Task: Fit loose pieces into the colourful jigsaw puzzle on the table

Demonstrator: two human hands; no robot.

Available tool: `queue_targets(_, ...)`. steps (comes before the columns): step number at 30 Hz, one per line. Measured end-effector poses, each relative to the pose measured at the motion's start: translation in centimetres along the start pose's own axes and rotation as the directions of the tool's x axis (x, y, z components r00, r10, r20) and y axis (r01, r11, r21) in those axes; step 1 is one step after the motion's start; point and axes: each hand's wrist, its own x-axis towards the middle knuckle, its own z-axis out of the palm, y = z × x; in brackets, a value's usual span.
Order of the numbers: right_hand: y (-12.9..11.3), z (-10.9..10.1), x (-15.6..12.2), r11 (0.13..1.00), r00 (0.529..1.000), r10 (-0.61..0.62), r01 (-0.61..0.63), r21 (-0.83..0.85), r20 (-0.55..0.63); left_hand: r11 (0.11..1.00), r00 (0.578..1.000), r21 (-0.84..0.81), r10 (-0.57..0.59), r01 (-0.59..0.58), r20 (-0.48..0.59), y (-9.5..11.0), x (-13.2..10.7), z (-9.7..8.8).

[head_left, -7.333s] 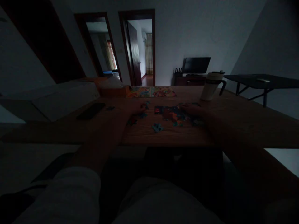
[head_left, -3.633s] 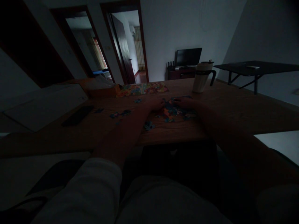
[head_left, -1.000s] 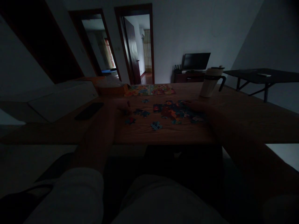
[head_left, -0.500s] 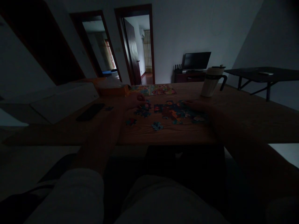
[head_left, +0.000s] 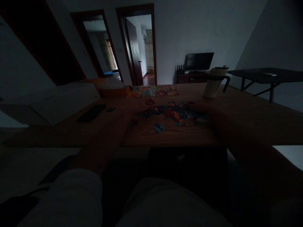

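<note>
the left hand has its fingers at the left edge of the half-built puzzle, possibly pinching a piece, though the dim light leaves that unclear. the right hand lies with fingers spread flat on the puzzle's right side. the puzzle sits mid-bench, with loose pieces just before it. farther back lie a picture sheet and a lidded mug; a dark phone rests at the left.

jigsaw puzzle: colourful, part-assembled | flat on table | loose pieces just beside
</note>
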Motion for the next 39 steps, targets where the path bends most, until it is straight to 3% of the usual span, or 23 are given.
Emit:
queue_targets(5,-2.7,-0.7,-0.6,0.976,0.989,-0.089,0.110,0.186,-0.119,0.998,0.996,0.038,0.054,-0.057,0.067,1.7,-0.2,0.7)
queue_targets(11,-5.0,-1.6,-2.5,0.920,0.955,-0.246,0.176,0.350,0.166,0.987,0.990,-0.083,0.140,-0.138,0.021,4.3,1.6,3.0)
queue_targets(17,-4.7,-2.8,-3.7,0.947,0.950,-0.189,0.110,0.301,0.248,0.930,0.957,-0.293,0.266,-0.224,0.113,6.1,4.1,7.0)
queue_targets(20,-3.7,-3.1,-3.3,0.965,0.908,-0.163,0.065,0.255,0.386,0.945,0.942,-0.192,0.296,-0.265,0.158,6.2,3.6,8.6)
queue_targets(24,-2.7,-2.8,-2.4,0.986,0.856,-0.107,0.028,0.162,0.505,0.908,0.914,0.121,0.386,-0.400,0.122,6.5,1.7,9.8)
queue_targets(27,-2.7,-2.8,-2.2,0.993,0.867,-0.077,0.023,0.114,0.493,0.812,0.860,0.285,0.488,-0.510,0.149,7.0,0.8,10.2)
queue_targets(30,-2.7,-2.9,-2.2,0.995,0.885,-0.082,0.047,0.088,0.459,0.741,0.809,0.326,0.535,-0.587,0.243,7.1,0.8,10.4)
queue_targets(36,-1.8,-2.5,-1.6,0.997,0.962,0.007,-0.028,0.073,0.274,0.692,0.794,0.394,0.559,-0.606,0.239,6.8,0.9,10.6)
queue_targets(39,-1.0,-2.1,-1.3,0.995,0.979,0.052,-0.067,0.070,0.199,0.668,0.791,0.429,0.560,-0.607,0.246,6.9,0.8,10.8)
